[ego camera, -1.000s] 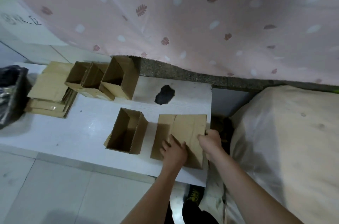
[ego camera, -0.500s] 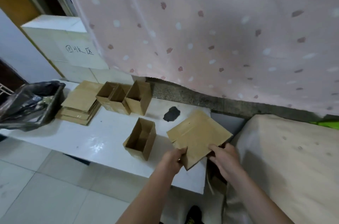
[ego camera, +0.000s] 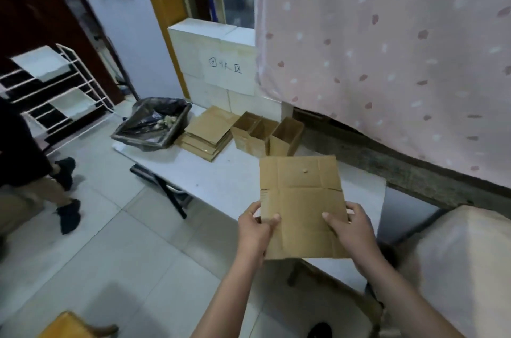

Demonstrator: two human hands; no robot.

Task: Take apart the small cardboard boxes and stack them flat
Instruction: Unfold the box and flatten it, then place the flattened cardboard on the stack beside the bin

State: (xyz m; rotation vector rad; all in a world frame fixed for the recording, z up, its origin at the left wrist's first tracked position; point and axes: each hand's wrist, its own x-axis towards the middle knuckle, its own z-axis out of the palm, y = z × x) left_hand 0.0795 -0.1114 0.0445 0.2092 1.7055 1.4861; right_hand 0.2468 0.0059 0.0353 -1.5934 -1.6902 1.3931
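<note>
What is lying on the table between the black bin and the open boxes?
In the head view, a stack of flattened cardboard lies between the black bin and the open boxes.

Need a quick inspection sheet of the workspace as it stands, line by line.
Surface: white table, low, on tiled floor.
Job's things: flattened box held above the table; flat stack at far end; three open boxes beside it.
Clutter: black-lined bin left of the stack.
Grippers: left hand and right hand each pinch a side edge of the flattened box.
Cables: nothing seen.
Surroundings: pink curtain; another person's legs at left.
</note>
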